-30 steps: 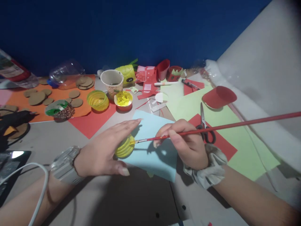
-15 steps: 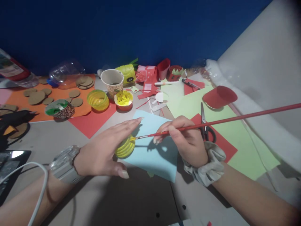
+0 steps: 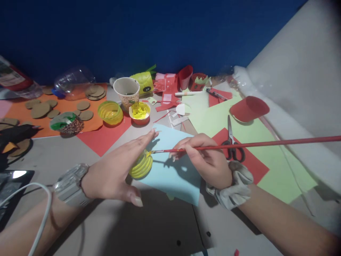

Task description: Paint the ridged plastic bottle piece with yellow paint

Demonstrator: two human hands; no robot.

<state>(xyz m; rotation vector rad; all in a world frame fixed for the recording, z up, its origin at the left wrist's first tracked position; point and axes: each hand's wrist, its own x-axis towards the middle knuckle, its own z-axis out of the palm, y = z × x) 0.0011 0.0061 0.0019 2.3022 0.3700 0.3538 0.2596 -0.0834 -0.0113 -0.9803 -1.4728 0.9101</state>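
Observation:
In my right hand is a long red paintbrush, held pen-like with its tip pointing left. Its yellow-smeared bristles meet the upper right edge of a yellow, ridged, round plastic piece. That piece lies on a light blue sheet of paper. My left hand is stretched out along the left side of the piece, fingers straight and thumb apart, covering part of it. Whether the palm touches the piece is hidden. Beyond it stands a small cup of yellow paint.
A paper cup with dark liquid and a clear yellow-painted bowl stand behind. Scissors lie on red paper at right, near a red tube. Cardboard discs lie left. A white cable crosses my left forearm.
The brush handle's far end has dropped, so the brush lies nearer level. My right hand has shifted slightly left, with the bristles moved a little up along the yellow piece's edge.

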